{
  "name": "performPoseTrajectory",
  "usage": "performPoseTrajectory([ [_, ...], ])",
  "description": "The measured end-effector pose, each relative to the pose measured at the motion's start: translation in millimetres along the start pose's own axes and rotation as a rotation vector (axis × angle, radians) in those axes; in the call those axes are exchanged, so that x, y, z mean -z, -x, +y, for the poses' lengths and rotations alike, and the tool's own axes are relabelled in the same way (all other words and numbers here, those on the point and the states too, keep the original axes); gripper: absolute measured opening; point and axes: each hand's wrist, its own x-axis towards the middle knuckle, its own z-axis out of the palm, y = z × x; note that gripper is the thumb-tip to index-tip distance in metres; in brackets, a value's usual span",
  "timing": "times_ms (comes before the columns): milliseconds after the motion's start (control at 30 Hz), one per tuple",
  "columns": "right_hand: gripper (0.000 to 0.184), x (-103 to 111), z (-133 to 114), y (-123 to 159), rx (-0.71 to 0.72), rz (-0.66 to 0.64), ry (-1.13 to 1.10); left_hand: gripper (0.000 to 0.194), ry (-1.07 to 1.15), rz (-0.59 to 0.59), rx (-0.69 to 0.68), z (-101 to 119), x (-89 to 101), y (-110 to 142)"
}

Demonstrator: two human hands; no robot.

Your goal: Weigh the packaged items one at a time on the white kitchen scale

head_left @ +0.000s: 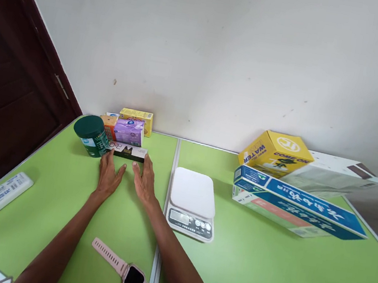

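Note:
Both of my hands reach to a flat white-and-black box lying on the left side of the green table. My left hand is open, its fingertips at the box's left end and its thumb spread away. At the right end are the outstretched fingers of my right hand, also open with the thumb apart. A dark green lidded jar stands right beside my left fingertips. Behind the flat box are a purple pack, an orange pack and a yellow carton.
A white kitchen scale sits right of my right hand. Nearer me lies a pink-strapped smartwatch. At left is a power strip with a plug. A long blue box, yellow box and white box stand at right.

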Motion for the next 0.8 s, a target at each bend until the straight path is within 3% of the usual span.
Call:
performPoseTrajectory([
  [167, 0.111, -11.4, -0.1, -2.6, -0.038, -0.042, -0.014, 0.067, -0.012, 0.154, 0.016, -10.4, 13.2, 2.1],
  [400, 0.107, -18.8, -9.8, -23.9, -0.042, -0.037, -0.047, 0.065, -0.122, -0.019, 0.069, -18.4, 15.1, -4.9],
  [533, 0.109, -7.0, -26.9, -8.6, -0.047, -0.086, 0.012, 0.066, -0.115, -0.038, 0.045, -16.8, 19.1, -6.3],
  [633, 0.099, 20.8, -46.5, 30.5, 0.094, -0.162, 0.046, 0.065, -0.072, 0.016, 0.018, -7.7, 23.6, -4.9],
  [700, 0.085, 55.2, -58.7, 61.6, 0.231, -0.148, 0.069, 0.065, -0.036, 0.072, -0.009, 9.6, 25.0, -1.5],
  [733, 0.077, 78.5, -62.7, 75.3, 0.283, -0.071, 0.090, 0.064, -0.013, 0.095, -0.029, 22.7, 24.4, 1.1],
  [800, 0.063, 136.2, -63.1, 94.8, 0.335, 0.201, 0.143, 0.065, 0.053, 0.103, -0.095, 57.3, 19.5, 7.5],
])
